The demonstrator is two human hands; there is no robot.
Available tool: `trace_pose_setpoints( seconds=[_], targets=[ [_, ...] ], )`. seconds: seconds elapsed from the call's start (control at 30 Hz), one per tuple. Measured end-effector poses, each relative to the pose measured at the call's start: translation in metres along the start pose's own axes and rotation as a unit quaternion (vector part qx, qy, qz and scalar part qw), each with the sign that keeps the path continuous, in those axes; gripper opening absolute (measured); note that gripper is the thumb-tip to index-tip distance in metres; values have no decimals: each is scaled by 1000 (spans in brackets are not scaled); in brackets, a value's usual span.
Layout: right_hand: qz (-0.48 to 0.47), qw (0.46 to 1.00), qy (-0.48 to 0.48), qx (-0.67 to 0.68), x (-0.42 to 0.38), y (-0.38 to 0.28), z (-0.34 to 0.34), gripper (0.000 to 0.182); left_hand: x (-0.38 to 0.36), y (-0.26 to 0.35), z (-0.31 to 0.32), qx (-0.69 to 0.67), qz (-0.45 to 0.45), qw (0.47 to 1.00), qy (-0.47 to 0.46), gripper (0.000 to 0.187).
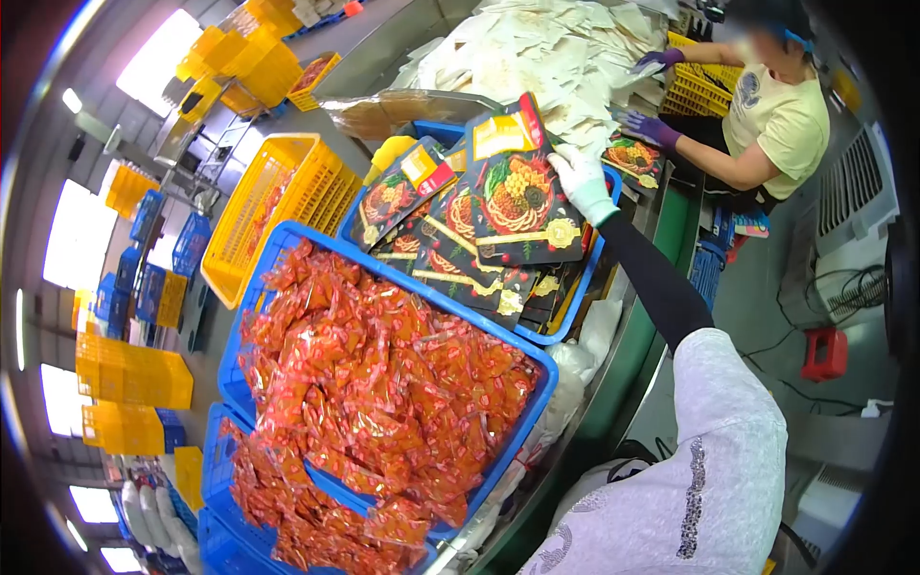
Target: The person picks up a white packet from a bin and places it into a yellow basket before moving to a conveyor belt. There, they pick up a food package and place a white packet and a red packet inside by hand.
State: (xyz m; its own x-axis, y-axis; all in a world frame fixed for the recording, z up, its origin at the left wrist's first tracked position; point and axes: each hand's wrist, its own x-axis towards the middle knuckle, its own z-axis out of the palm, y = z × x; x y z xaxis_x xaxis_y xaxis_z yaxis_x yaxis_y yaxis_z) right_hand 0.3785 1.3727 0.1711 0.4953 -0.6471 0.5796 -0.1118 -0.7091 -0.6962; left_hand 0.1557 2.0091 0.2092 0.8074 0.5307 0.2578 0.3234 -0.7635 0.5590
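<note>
**Gloved hand holds a black noodle pouch**

The right hand (582, 182) wears a white glove and a long black sleeve. It is closed on the right edge of a black pouch (517, 196), with the fingers curled round the edge. The pouch is big and flat. It has a picture of a bowl of noodles with green leaves and red bits on it. A yellow label sits at the top, with a red strip beside it. A gold band runs across the bottom. The pouch is tilted up, above a blue crate (575, 292) full of more pouches (460, 264) just like it. Those lie spread out like a fan, one over the next.

The left hand is not in the picture.

Nearer the person is another blue crate (259, 278). It is piled high with small red packets (383, 374). A third crate of red packets (287, 498) sits below it. A yellow crate (278, 206) stands to the left of the pouches.

Behind them is a big heap of white bags (537, 48). A co-worker in a yellow shirt sits at the far side. Their purple gloves (652, 127) touch the white bags, and one more pouch (632, 158) lies near them.
</note>
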Motion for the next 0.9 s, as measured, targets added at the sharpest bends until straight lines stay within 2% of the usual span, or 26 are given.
trace_pose_setpoints(
  seconds=[0.03, 0.07, 0.1, 0.13, 0.17, 0.2, 0.27, 0.3, 0.33, 0.37, 0.4, 0.43, 0.47, 0.53, 0.57, 0.63, 0.67, 0.73, 0.77, 0.8, 0.87, 0.9],
  targets=[
    [-88, 996, 8, -18, -1, -2, -5, 27, 6, 5, 0, -4, 72, 997, -4, 30],
    [-104, 994, 9, 23, -7, -42, -29, 27, 11, 32, 1, 11, 73, 997, 15, 30],
    [-37, 996, -32, 77, -14, -84, -56, 24, 16, 54, 5, -56, 83, 995, 18, 27],
    [-133, 990, -4, 51, -22, -97, -70, 21, 35, 1, 30, -175, 118, 977, 15, 24],
    [-150, 981, -53, 107, -28, -120, -91, 19, 32, 48, 23, -234, 128, 963, -41, 27],
    [-190, 974, -67, 108, -41, -146, -116, 17, 31, 78, 19, -205, 149, 966, -40, 24],
    [-140, 969, -165, 122, -70, -188, -161, 15, 27, 119, 11, -211, 261, 941, -33, 26],
    [-197, 953, -197, 122, -81, -209, -181, 15, 18, 126, 7, -256, 271, 926, -55, 31],
    [-273, 939, -205, 45, -96, -220, -201, 14, 9, 135, 2, -278, 367, 887, -39, 40],
    [-261, 922, -282, 42, -112, -222, -216, 16, 1, 137, -8, -219, 450, 864, -46, 63],
    [-325, 903, -270, 79, -132, -220, -217, 19, -12, 136, -14, -232, 467, 852, -52, 77],
    [-325, 877, -322, 149, -152, -229, -216, 20, -21, 137, -19, -229, 478, 846, -57, 85],
    [-297, 854, -382, 192, -178, -228, -210, 20, -31, 136, -24, -232, 465, 853, -46, 77],
    [-216, 815, -499, 199, -226, -234, -199, 22, -38, 94, -25, -220, 441, 858, -145, 59],
    [-174, 812, -516, 211, -252, -236, -191, 22, -43, 72, -32, -221, 440, 859, -143, 59],
    [-95, 823, -488, 274, -296, -234, -173, 21, -52, 35, -47, -238, 336, 887, -208, 39],
    [-71, 824, -474, 303, -311, -234, -166, 21, -54, 26, -50, -240, 335, 886, -213, 39],
    [-62, 835, -477, 268, -333, -241, -158, 19, -59, 8, -58, -276, 357, 876, -171, 31],
    [-19, 824, -498, 271, -346, -240, -154, 19, -61, 5, -61, -302, 347, 876, -145, 25],
    [-18, 821, -502, 270, -360, -232, -151, 19, -59, 0, -62, -301, 342, 878, -146, 25],
    [-6, 799, -541, 262, -377, -224, -147, 19, -52, -11, -60, -282, 470, 818, -176, 23],
    [-13, 783, -566, 258, -377, -226, -151, 18, -53, -15, -59, -254, 474, 819, -201, 24]
  ],
)
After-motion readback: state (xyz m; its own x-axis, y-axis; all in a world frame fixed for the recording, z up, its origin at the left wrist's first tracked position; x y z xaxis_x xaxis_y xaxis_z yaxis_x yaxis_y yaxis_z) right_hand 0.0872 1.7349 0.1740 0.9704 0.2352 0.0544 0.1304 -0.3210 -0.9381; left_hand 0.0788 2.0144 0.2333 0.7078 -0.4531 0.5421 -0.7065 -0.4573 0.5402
